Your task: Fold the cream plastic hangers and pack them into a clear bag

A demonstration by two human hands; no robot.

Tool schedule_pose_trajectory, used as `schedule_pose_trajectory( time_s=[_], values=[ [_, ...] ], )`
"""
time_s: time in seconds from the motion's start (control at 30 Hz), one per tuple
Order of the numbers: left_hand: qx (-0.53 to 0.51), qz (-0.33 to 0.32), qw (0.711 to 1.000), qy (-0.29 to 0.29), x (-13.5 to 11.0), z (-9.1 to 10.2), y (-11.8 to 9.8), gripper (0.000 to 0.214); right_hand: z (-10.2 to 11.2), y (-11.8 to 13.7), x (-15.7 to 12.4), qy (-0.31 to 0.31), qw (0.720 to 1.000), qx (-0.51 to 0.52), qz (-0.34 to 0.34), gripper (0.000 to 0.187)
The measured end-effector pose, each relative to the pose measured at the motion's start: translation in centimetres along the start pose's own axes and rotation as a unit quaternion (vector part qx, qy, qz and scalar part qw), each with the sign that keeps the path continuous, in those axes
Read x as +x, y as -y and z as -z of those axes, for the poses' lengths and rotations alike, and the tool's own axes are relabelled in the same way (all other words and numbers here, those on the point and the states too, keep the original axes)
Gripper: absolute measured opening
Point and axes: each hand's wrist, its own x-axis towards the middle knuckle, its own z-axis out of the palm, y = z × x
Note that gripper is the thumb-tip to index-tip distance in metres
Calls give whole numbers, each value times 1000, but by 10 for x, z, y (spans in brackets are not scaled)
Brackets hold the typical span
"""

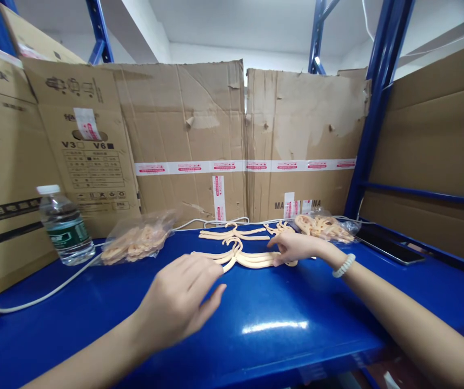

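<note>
Cream plastic hook-topped hangers [256, 260] lie stacked on the glossy blue worktop [272, 302], toward its back edge. Left hand [183, 289] loosely open, contact unclear; right hand [297, 246] at the hangers' right end, grip not determinable. Step in hand: apparently positioning the hangers; next move calls for even fingertip contact. Clear plastic bags [138, 241] near that edge hold similar-coloured pieces.

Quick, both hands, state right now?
Left hand: open, loosely curved; contact with cream clothes hangers unclear.
Right hand: at the hangers' right ends; grip cannot be told.
</note>
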Motion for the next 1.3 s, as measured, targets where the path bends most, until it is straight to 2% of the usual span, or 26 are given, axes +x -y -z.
schedule_pose_trajectory(
  time_s=[0.1,0.13,0.23,0.3,0.4,0.57,0.83,1.13,1.2,1.3],
  values=[
    [-26,41,990,136,8,-27,28,33,13,-9,-6,-15,1000,8,-24,53],
    [-39,53,985,161,7,-34,37,33,18,-12,-7,-20,999,8,-32,53],
    [-82,71,972,210,1,-48,57,21,27,-14,-10,-15,999,2,-42,51],
    [-109,80,965,224,-2,-51,65,13,24,-15,-10,3,999,15,-35,52],
    [-134,83,959,235,-4,-51,71,11,10,-15,-9,22,999,29,-29,49],
    [-127,62,957,254,-1,-53,83,14,-8,-21,-9,-17,999,26,-36,37],
    [-127,51,959,250,6,-60,103,15,-7,-27,1,-22,999,38,-21,33],
    [-164,58,963,204,-5,-59,102,13,-2,-26,6,-8,999,32,1,32],
    [-170,58,966,186,-7,-58,100,13,3,-28,7,-35,999,31,1,31],
    [-169,48,971,162,-9,-55,97,19,14,-38,14,-118,993,14,-11,30]
  ],
)
